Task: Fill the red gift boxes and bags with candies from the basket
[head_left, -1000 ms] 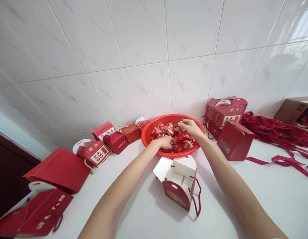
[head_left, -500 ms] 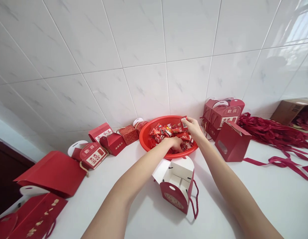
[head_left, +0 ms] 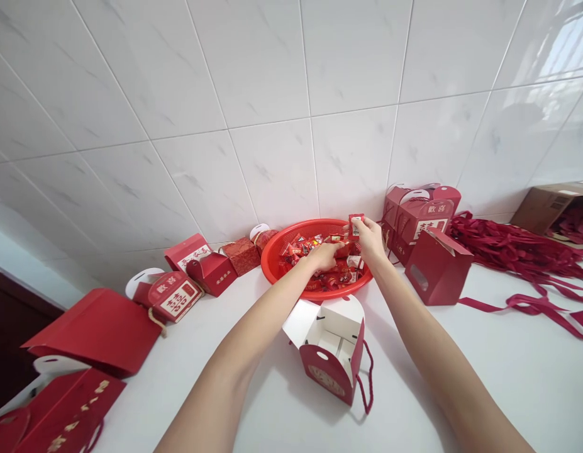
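White tiles (head_left: 272, 75) rise behind the counter (head_left: 499, 384); near the back edge sits a red basket (head_left: 268, 267) of sweets (head_left: 295, 248). Over its rim the right hand (head_left: 370, 240) pinches a candy packet (head_left: 356, 220), long axis near upright, lower end covered. Whether the left hand (head_left: 325, 257), among the sweets, grips any, I cannot tell.

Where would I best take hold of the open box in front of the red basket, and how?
Probably low on the side walls, from left and right together. The box stands upright, but its flaps are spread, so they look weak to lift by. The cord hangs loose on the right; keep it clear.
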Demonstrator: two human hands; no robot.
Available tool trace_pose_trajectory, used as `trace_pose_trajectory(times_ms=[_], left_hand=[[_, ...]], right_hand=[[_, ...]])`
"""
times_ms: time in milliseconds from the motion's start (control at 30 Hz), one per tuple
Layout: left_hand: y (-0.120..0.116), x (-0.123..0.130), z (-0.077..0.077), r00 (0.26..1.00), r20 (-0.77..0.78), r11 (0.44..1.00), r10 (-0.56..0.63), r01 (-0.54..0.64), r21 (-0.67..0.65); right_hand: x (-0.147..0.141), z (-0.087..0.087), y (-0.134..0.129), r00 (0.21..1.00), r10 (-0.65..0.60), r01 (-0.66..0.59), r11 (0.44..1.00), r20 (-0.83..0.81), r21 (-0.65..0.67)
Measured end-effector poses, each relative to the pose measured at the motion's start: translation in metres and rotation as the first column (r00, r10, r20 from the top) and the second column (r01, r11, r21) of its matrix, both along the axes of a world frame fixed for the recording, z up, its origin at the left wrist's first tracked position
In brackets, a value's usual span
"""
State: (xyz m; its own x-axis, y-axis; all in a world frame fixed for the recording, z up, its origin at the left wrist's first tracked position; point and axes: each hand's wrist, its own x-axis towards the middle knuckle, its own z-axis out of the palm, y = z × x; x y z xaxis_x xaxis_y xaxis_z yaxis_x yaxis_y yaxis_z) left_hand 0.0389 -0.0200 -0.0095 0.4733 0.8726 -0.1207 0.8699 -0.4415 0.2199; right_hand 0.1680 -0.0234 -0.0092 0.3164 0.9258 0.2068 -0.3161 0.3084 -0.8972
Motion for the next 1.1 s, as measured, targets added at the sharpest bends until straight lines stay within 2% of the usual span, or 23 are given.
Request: trace_pose_trajectory(times_ms=[133,267,367,500,600,633,700,767,833,867,967,1100], left_hand=[[0.005,0.013,0.0,0.988,0.009,0.987,-0.154,0.154,-0.042],[0.004,0.035,-0.002,0.978,-0.065,0.977,-0.199,0.192,-0.097],[0.004,0.042,-0.008,0.976,-0.072,0.971,-0.204,0.193,-0.142],[0.008,0.032,-0.008,0.978,0.08,0.932,-0.192,0.207,-0.298],[0.014,0.01,0.004,0.959,0.247,0.91,-0.135,0.219,-0.351],[0.017,0.0,0.01,0.952,0.292,0.92,-0.097,0.197,-0.34],[0.024,-0.024,0.021,0.938,0.345,0.957,0.037,0.066,-0.282],[0.03,-0.05,0.029,0.952,0.275,0.982,0.137,-0.094,-0.162],[0.034,-0.072,0.03,0.961,0.153,0.974,0.228,-0.226,-0.035],[0.035,-0.08,0.029,0.959,0.127,0.967,0.254,-0.253,-0.022],[0.031,-0.091,0.018,0.958,0.063,0.958,0.281,-0.276,-0.079],[0.026,-0.087,0.007,0.967,0.037,0.946,0.253,-0.24,-0.218]], right_hand=[[0.001,0.003,0.0,0.995,-0.071,0.071,0.997,-0.074,-0.006],[0.001,0.003,-0.001,0.993,-0.082,0.082,0.997,-0.082,-0.009],[0.001,0.003,-0.001,0.994,-0.075,0.076,0.997,-0.076,0.01],[0.001,0.002,-0.001,0.995,-0.078,0.08,0.996,-0.062,0.027],[0.001,0.002,0.0,0.996,-0.079,0.08,0.996,-0.045,0.032],[0.001,0.002,0.0,0.996,-0.078,0.079,0.996,-0.039,0.032],[0.0,0.002,0.0,0.997,-0.075,0.076,0.997,-0.036,0.023],[0.0,0.004,-0.001,0.997,-0.071,0.071,0.997,-0.036,0.012],[-0.001,0.005,-0.003,0.998,-0.058,0.058,0.998,-0.03,0.006],[-0.001,0.005,-0.004,0.999,-0.047,0.047,0.999,-0.022,0.008],[-0.002,0.006,-0.006,1.0,-0.004,0.004,1.0,0.006,0.004],[-0.002,0.004,-0.005,0.998,0.04,-0.039,0.999,0.042,-0.021]])
